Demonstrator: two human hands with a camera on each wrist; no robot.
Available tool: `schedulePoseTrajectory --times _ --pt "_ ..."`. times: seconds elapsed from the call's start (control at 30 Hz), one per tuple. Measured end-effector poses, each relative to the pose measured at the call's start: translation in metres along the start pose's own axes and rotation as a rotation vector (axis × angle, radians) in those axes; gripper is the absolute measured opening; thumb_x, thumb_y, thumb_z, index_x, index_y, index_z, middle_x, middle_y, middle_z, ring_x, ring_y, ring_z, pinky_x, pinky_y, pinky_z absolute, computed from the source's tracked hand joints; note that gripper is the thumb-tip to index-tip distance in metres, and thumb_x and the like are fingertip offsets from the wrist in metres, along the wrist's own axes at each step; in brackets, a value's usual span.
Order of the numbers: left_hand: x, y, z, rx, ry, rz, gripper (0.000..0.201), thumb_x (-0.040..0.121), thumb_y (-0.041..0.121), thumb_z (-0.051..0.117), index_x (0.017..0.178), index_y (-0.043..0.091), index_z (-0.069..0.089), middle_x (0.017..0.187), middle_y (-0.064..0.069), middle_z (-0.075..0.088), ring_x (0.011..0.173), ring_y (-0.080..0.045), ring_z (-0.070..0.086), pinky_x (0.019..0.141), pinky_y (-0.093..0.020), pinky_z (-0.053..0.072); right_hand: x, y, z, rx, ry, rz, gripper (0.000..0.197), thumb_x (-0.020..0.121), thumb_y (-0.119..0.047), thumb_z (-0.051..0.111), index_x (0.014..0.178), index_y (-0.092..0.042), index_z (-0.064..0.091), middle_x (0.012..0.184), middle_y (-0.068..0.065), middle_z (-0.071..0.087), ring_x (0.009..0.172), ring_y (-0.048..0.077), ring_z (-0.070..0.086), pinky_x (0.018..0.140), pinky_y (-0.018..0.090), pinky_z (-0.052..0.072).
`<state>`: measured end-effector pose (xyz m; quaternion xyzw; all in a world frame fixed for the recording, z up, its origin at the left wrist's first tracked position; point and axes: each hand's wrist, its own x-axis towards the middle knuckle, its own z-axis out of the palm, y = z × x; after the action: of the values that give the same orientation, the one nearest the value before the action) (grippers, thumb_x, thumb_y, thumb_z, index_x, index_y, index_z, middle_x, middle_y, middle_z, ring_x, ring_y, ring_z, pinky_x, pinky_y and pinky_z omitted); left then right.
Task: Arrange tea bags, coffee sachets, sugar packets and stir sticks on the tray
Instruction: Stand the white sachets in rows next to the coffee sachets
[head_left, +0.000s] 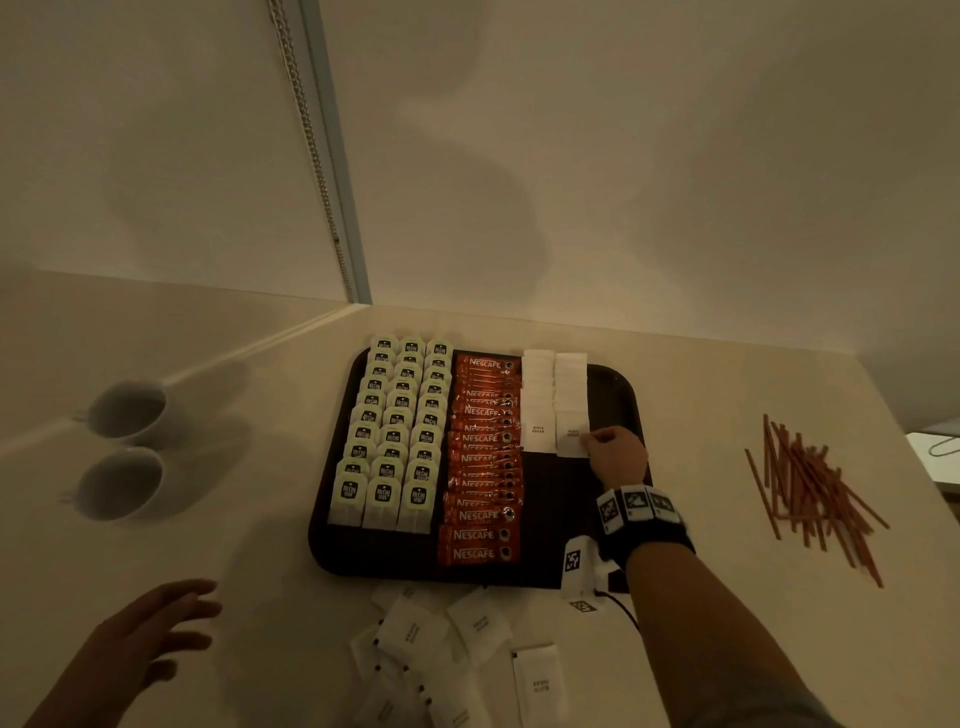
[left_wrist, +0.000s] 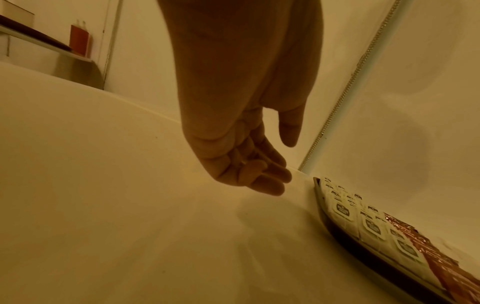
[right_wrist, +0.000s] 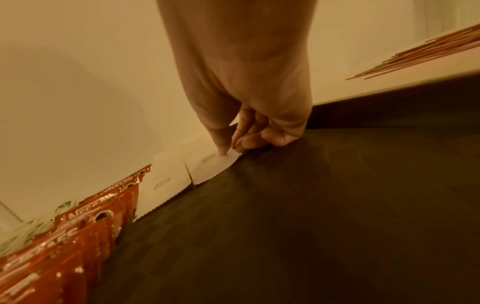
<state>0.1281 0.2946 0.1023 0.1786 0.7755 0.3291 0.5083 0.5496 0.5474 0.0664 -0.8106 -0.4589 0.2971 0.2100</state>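
Note:
A dark tray (head_left: 561, 525) lies on the pale counter. It holds three columns of tea bags (head_left: 395, 431), a column of red coffee sachets (head_left: 483, 457) and two short columns of white sugar packets (head_left: 537, 400). My right hand (head_left: 613, 457) pinches the right edge of the nearest sugar packet (head_left: 571, 439) (right_wrist: 207, 166) in the right column, thumb on top, on the tray (right_wrist: 337, 205). Loose sugar packets (head_left: 447, 654) lie in front of the tray. Stir sticks (head_left: 815, 488) lie in a heap at the right. My left hand (head_left: 156, 629) (left_wrist: 259, 174) hovers empty over the counter, fingers relaxed.
Two white cups (head_left: 124, 452) stand at the left of the counter. A wall and a window frame with a bead chain (head_left: 317, 156) close the back. The tray's right half (head_left: 613, 395) is bare. The counter edge lies at the far right.

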Motion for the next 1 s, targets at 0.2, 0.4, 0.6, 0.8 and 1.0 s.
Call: schedulePoseTrajectory --times 0.2,0.4,0.6,0.8,1.0 --pt "-0.007 -0.005 -0.01 0.01 0.004 0.051 0.02 0.099 0.012 0.045 0.102 0.008 0.064 0.097 -0.017 0.066 0.074 -0.031 0.058 0.055 -0.023 0.031 -0.039 -0.008 -0.016 0.173 -0.12 -0.161 0.029 0.089 -0.028 0.062 0.111 -0.01 0.054 0.104 0.002 0.058 0.093 0.014 0.056 0.07 0.017 0.042" --pt "-0.026 -0.024 -0.021 -0.003 -0.006 0.13 0.02 0.099 0.011 0.045 0.101 0.009 0.064 0.095 -0.015 0.067 0.075 -0.031 0.058 0.061 -0.029 0.034 -0.137 -0.006 -0.036 -0.201 -0.698 -0.502 0.026 0.084 -0.027 0.068 0.108 -0.019 0.06 0.102 -0.011 0.06 0.091 -0.001 0.056 0.086 0.022 0.05" --pt "-0.042 -0.047 -0.033 -0.019 -0.03 0.128 0.02 0.1 0.012 0.044 0.1 0.01 0.063 0.095 -0.015 0.066 0.076 -0.031 0.058 0.062 -0.03 0.036 -0.215 0.025 -0.006 -0.693 -0.663 -0.591 0.081 0.071 -0.059 0.069 0.136 -0.023 0.037 0.133 -0.003 0.042 0.12 0.017 0.041 0.101 0.033 0.04" --pt "-0.049 -0.068 -0.048 -0.015 -0.038 0.11 0.02 0.1 0.011 0.043 0.099 0.01 0.063 0.094 -0.015 0.065 0.073 -0.029 0.059 0.056 -0.025 0.04 -0.227 0.041 0.034 -0.555 -0.308 -0.358 0.06 0.085 -0.052 0.058 0.128 -0.015 0.04 0.128 0.005 0.046 0.118 0.021 0.044 0.097 0.036 0.042" --pt "-0.052 -0.078 -0.06 -0.048 -0.077 0.137 0.021 0.1 0.013 0.043 0.097 0.013 0.064 0.096 -0.014 0.066 0.075 -0.03 0.059 0.05 -0.021 0.045 -0.225 0.046 0.05 -0.426 -0.28 -0.224 0.051 0.083 -0.036 0.067 0.123 -0.013 0.045 0.125 0.006 0.051 0.114 0.024 0.049 0.096 0.042 0.044"
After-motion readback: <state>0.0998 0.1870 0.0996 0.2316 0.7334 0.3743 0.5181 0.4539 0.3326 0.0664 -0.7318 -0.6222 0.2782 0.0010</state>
